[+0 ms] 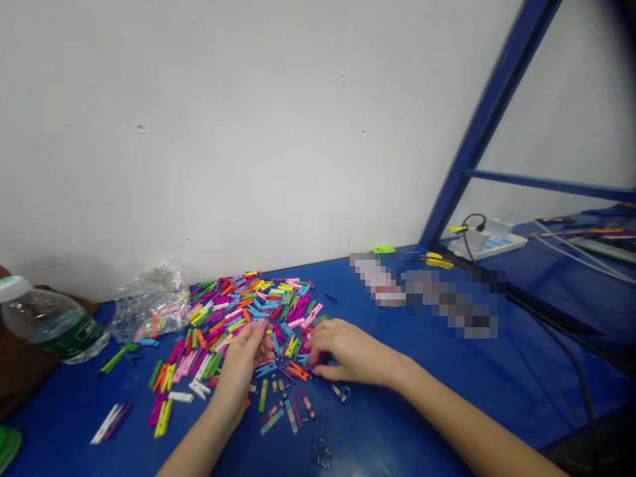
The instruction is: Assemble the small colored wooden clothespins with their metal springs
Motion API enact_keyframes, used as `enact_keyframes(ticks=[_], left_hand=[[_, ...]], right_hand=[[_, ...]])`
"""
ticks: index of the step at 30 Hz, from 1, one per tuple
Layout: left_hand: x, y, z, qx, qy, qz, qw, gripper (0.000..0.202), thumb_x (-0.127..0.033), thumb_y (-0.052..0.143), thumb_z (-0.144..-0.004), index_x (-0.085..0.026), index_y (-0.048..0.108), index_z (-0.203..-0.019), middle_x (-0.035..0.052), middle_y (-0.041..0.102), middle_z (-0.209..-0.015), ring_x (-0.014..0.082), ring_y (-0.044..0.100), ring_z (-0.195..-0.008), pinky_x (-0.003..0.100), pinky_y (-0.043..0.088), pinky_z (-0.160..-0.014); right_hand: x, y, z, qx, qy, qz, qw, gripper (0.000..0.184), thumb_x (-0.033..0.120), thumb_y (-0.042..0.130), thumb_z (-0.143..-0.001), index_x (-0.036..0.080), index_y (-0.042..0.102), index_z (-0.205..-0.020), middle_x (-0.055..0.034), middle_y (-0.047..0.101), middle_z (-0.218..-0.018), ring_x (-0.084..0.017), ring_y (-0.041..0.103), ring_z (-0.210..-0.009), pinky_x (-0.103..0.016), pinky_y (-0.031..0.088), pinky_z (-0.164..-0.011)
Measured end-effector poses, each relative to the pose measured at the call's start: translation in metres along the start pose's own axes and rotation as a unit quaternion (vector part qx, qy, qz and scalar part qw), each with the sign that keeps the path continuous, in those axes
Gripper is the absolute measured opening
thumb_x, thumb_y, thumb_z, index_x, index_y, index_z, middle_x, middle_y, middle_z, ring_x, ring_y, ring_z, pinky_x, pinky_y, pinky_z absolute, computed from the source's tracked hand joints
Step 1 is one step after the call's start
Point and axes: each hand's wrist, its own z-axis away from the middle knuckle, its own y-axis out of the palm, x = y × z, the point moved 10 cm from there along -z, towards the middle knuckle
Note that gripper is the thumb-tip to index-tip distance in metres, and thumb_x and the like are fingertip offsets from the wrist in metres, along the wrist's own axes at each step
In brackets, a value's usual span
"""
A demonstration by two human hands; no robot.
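A pile of small coloured clothespin halves (238,311) lies on the blue table (447,397) near the white wall. My left hand (243,364) rests at the pile's front edge with its fingers curled, gripping something I cannot make out. My right hand (342,351) lies palm down beside it, fingertips pinched among the pins at the pile's right edge. Loose pin halves (285,411) and small metal springs (322,454) lie in front of both hands.
A crumpled clear plastic bag (149,298) sits left of the pile. A plastic water bottle (44,321) lies at the far left. A blue metal frame post (491,112) rises at the right, with a power strip (489,242) and cables behind it.
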Motion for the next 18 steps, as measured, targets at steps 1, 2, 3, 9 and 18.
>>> enact_keyframes(ticks=[1, 2, 3, 9, 18], left_hand=[[-0.001, 0.0, 0.0, 0.001, 0.003, -0.011, 1.0, 0.029, -0.041, 0.063, -0.059, -0.016, 0.053, -0.066, -0.0057, 0.052, -0.049, 0.007, 0.047, -0.042, 0.017, 0.038, -0.047], [-0.001, 0.0, 0.0, 0.001, 0.008, -0.025, 1.0, 0.028, -0.041, 0.063, -0.06, -0.016, 0.053, -0.065, -0.0055, 0.052, -0.049, 0.0072, 0.047, -0.042, 0.018, 0.038, -0.047], [-0.003, 0.0, 0.0, -0.001, 0.014, -0.041, 0.999, 0.027, -0.042, 0.062, -0.06, -0.016, 0.053, -0.064, -0.0053, 0.052, -0.049, 0.0074, 0.047, -0.042, 0.018, 0.038, -0.047], [-0.009, 0.026, 0.007, 0.099, 0.062, -0.139, 0.983, 0.025, -0.04, 0.057, -0.067, -0.016, 0.054, -0.06, -0.0017, 0.056, -0.05, 0.0105, 0.051, -0.045, 0.021, 0.04, -0.051], [-0.001, 0.033, 0.013, 0.115, 0.028, -0.163, 0.98, 0.022, -0.038, 0.06, -0.064, -0.016, 0.06, -0.066, -0.0006, 0.06, -0.054, 0.0134, 0.055, -0.051, 0.02, 0.038, -0.053]], right_hand=[[-0.003, -0.002, 0.0, -0.008, 0.009, 0.0, 1.0, 0.011, 0.025, 0.055, -0.073, 0.019, 0.063, -0.079, -0.0026, 0.063, -0.082, -0.016, 0.053, -0.083, -0.027, 0.036, -0.078], [-0.005, -0.003, -0.001, -0.018, 0.019, 0.003, 1.0, 0.012, 0.025, 0.054, -0.073, 0.018, 0.062, -0.079, -0.0026, 0.063, -0.079, -0.015, 0.054, -0.079, -0.026, 0.037, -0.075], [-0.008, -0.005, -0.001, -0.027, 0.027, 0.006, 0.999, 0.012, 0.026, 0.054, -0.074, 0.018, 0.062, -0.08, -0.0026, 0.063, -0.077, -0.015, 0.054, -0.077, -0.025, 0.037, -0.073], [-0.017, -0.006, 0.001, -0.034, 0.069, -0.029, 0.997, 0.013, 0.025, 0.05, -0.076, 0.019, 0.058, -0.085, -0.0013, 0.064, -0.076, -0.013, 0.057, -0.068, -0.02, 0.038, -0.061], [-0.017, -0.01, 0.0, -0.076, 0.047, -0.023, 0.996, 0.014, 0.024, 0.05, -0.078, 0.019, 0.058, -0.089, -0.0023, 0.063, -0.08, -0.013, 0.056, -0.074, -0.02, 0.04, -0.065]])
